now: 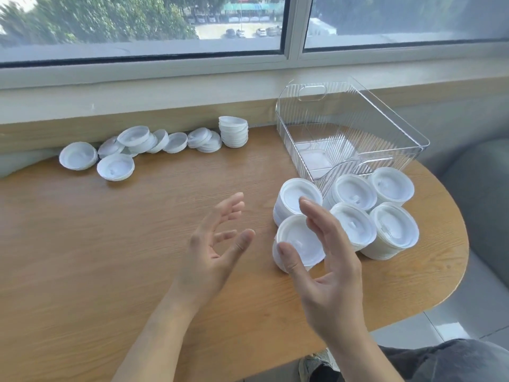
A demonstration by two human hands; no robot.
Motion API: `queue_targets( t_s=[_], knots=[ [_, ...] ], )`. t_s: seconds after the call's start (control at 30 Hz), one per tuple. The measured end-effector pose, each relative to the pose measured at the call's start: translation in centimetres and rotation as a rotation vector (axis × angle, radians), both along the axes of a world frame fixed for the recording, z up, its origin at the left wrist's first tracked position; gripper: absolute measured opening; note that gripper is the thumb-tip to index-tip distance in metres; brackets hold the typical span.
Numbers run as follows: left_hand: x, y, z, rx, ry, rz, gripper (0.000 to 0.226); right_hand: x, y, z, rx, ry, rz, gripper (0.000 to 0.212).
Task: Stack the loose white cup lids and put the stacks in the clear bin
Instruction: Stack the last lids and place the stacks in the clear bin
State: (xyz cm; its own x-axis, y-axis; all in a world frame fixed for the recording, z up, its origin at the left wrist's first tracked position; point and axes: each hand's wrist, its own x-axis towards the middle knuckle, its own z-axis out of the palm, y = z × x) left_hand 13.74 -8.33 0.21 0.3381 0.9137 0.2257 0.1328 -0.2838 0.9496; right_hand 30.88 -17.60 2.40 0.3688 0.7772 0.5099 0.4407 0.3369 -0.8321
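White lid stacks (347,216) beside clear bin (349,128); left hand (217,244), right hand (327,266), fingers spread, holding nothing.

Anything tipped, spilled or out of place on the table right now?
The nearest lid stack by the right hand sits tilted, leaning on its neighbour. Loose lids lie scattered by the sill. The clear bin holds no stacks.

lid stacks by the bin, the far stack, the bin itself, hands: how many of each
White plastic lid stacks beside the bin: 6
Far white lid stack by the sill: 1
Clear ribbed plastic bin: 1
Bare hands, left and right: 2
Total: 10
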Motion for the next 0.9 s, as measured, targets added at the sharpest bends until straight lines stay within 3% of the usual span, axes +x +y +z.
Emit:
queue_targets(
  t_s=[0.47,0.9],
  knots=[
    [-14.4,6.5,-0.8,0.048,0.044,0.382,0.056,-12.0,12.7,-3.0,-0.073,-0.099,0.282,0.050],
    [-19.0,14.9,-6.2,0.135,0.236,0.536,0.055,-17.4,23.8,-8.6,-0.167,-0.114,0.347,0.050]
  ],
)
